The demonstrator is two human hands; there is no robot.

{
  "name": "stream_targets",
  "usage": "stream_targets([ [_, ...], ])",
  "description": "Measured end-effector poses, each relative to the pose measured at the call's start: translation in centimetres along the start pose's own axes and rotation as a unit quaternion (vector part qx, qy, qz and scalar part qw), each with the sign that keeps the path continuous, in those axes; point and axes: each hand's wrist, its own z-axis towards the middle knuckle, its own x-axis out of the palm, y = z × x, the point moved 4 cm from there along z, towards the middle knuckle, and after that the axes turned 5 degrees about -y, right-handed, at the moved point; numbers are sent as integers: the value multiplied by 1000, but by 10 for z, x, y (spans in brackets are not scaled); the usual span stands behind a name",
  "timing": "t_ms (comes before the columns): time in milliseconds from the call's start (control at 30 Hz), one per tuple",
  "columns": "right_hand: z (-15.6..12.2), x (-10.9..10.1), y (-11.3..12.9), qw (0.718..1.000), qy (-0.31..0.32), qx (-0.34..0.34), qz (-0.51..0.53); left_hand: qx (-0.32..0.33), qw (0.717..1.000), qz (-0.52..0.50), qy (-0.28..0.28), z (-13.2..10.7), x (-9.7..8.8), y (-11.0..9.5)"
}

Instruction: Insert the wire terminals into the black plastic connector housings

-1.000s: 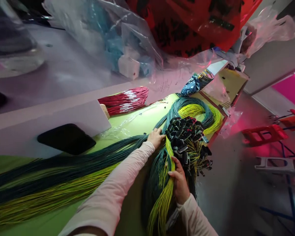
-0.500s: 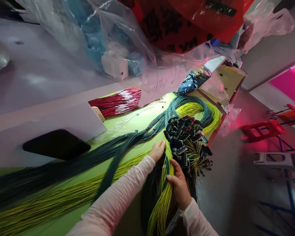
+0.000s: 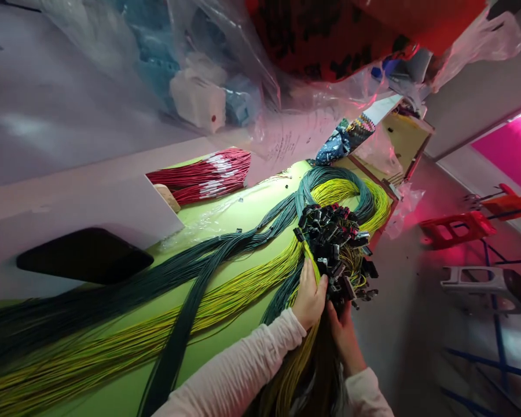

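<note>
My left hand (image 3: 310, 294) is closed around a bundle of yellow-green wires (image 3: 311, 262) just below a heap of black connectors (image 3: 330, 231). Beneath that heap, my right hand (image 3: 344, 330) reaches up against the lower connectors and hanging wires; its fingertips are partly hidden, so its hold cannot be made out. More yellow-green wires (image 3: 226, 298) and dark green wires (image 3: 191, 263) run lengthwise along the table. Behind the connectors both colours curve into a loop (image 3: 306, 182) near the table's edge.
A black phone (image 3: 87, 255) lies on a white ledge at left. Red wires (image 3: 191, 179) with white bands lie behind it. A red bag (image 3: 356, 35) and clear plastic bags hang overhead. Red stools (image 3: 455, 229) and a grey stool (image 3: 477, 281) stand on the floor at right.
My left hand has shifted right and down along the wires. My right hand has left the front of the wire bundle and moved right, under the connectors. The connector heap has turned slightly.
</note>
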Motion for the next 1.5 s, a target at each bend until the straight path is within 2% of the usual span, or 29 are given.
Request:
stream_targets([
  [100,6,4,19,999,22,42,4,33,999,-3,19,9,-4,-7],
  [200,19,12,38,999,27,44,10,66,997,4,43,24,-8,-14],
  [400,47,30,55,1000,-6,31,0,95,991,89,19,35,-14,-6],
  [500,49,28,58,999,-20,-13,-25,93,982,160,25,46,-40,6],
  [600,47,26,58,998,-21,-62,-11,71,969,237,-13,73,-76,14],
  [667,46,26,57,998,-20,-66,1,56,955,288,-35,93,-90,16],
  [733,45,26,54,998,-15,-56,6,44,940,336,-35,110,-88,15],
  [800,46,27,52,999,-9,-48,11,34,925,377,-31,121,-77,12],
  [900,48,26,47,998,-2,-46,36,15,905,425,-30,130,-61,8],
  [967,50,24,42,998,0,-43,53,7,895,445,-12,135,-57,7],
  [1100,58,16,32,999,-12,-41,31,1,883,467,51,149,-65,7],
  [1167,61,11,30,999,-14,-44,8,2,877,477,58,154,-73,6],
  [1267,65,7,29,999,-15,-45,-23,15,871,491,21,153,-86,6],
  [1367,65,7,32,998,-12,-47,-33,41,865,500,-26,142,-96,8],
  [1500,53,4,30,996,-6,-21,-84,72,862,500,-46,127,-100,13],
])
